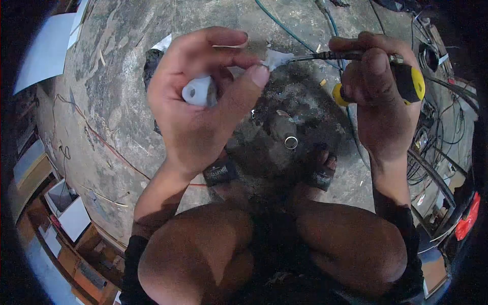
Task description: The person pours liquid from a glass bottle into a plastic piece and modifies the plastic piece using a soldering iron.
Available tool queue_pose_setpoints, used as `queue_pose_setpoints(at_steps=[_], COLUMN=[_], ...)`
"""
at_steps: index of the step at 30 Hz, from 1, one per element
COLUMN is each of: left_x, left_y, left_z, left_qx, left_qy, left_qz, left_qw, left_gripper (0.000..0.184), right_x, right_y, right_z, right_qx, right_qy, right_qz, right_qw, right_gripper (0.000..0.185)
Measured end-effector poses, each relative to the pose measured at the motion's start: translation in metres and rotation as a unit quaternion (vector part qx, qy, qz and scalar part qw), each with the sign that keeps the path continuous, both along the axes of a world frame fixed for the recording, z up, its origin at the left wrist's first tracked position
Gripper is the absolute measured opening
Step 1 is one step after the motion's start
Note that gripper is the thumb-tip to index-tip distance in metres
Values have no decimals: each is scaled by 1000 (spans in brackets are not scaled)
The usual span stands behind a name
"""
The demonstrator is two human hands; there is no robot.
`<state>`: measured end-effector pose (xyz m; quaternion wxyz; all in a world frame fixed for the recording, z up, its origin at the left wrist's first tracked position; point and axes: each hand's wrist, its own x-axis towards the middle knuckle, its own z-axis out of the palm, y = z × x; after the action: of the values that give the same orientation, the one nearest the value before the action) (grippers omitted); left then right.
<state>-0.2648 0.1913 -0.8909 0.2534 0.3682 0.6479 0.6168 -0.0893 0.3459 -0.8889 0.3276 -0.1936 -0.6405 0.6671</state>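
Observation:
My left hand (203,91) pinches a small, translucent whitish piece (277,59) between thumb and forefinger. A white plastic part (197,92) with a round hole in its end rests in that palm, under the curled fingers. My right hand (378,91) grips a slim dark tool (325,55) whose narrow tip points left and meets the whitish piece. A yellow-and-black handle (414,84) sticks out of the right fist. The fingers hide whether it belongs to the same tool.
A pale ring (291,142) lies on the stained concrete floor (122,127) between my sandalled feet. Cables (437,162) tangle at the right, near a red bag (467,217). Wooden boxes (76,254) stand at the lower left. A thin reddish wire (112,150) crosses the floor.

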Motion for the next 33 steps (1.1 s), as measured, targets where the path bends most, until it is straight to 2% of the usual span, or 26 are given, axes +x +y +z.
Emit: queue_pose_setpoints(at_steps=[4, 8, 10, 13, 16, 19, 21, 25, 33], left_x=[-4, -3, -5, -10, -5, -4, -9, -7, -5], left_y=[-2, -5, -3, -2, 0, 6, 9, 8, 6], left_z=[-7, 2, -3, -16, -4, 11, 15, 20, 14], left_qx=[31, -8, -6, 30, -2, -21, -41, -88, -79], left_qy=[0, -12, -16, 62, 5, -143, -150, -110, -83], left_qz=[-7, -7, -9, -31, -46, -45, -92, -106, -92], left_qw=[999, 1000, 1000, 997, 999, 988, 984, 984, 989], left_gripper=[36, 35, 35, 38, 42, 49, 52, 55, 53], right_x=[1, 1, -1, -4, -9, -11, -12, -14, -14], right_y=[2, 6, 3, -3, -9, -12, -13, -17, -16], right_z=[2, 7, 8, 12, 16, 16, 16, 19, 18], right_qx=[-16, 2, -50, -114, -150, -175, -178, -158, -167], right_qy=[13, 15, 0, -23, -39, -39, -46, -67, -63], right_qz=[-18, -17, -44, -77, -98, -90, -86, -91, -72], right_qw=[1000, 1000, 998, 990, 983, 980, 979, 981, 981], right_gripper=[32, 32, 31, 30, 30, 30, 30, 30, 29])
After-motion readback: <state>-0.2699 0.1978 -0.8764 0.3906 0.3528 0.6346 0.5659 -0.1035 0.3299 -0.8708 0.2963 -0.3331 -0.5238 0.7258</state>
